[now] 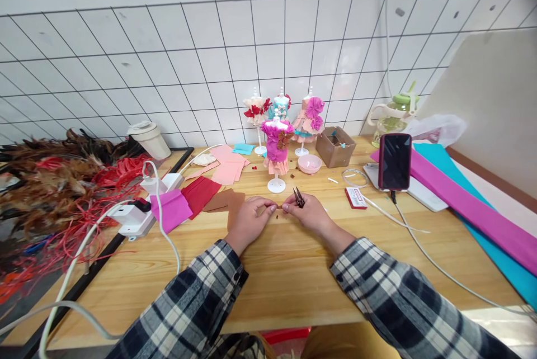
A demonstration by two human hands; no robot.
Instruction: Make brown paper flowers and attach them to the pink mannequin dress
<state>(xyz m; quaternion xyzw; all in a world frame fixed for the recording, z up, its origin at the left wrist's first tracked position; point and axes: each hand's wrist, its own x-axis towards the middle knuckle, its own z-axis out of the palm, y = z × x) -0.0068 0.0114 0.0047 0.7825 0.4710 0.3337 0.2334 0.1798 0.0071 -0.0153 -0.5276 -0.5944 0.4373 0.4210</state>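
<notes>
My left hand [253, 216] and my right hand [309, 213] meet over the wooden table, fingertips pinched on a small brown piece [279, 208], probably crepe paper, mostly hidden by the fingers. Dark small scissors [298, 197] are also tucked in my right hand, blades pointing up and away. Brown paper sheets [218, 201] lie beside and partly under my left hand. Just beyond both hands stands a mini dress form [277, 149] in a magenta ruffled top with a brown flower and a peach skirt. Tiny brown scraps [277, 217] lie below the fingers.
Behind stand several dressed mini forms [309, 118], a pink bowl [309, 164] and a cardboard box [335, 147]. Power strips [133, 221] with cables and feathers [62, 180] occupy the left. A phone [394, 161], a red-and-white box [356, 198] and long paper strips [474, 202] lie right.
</notes>
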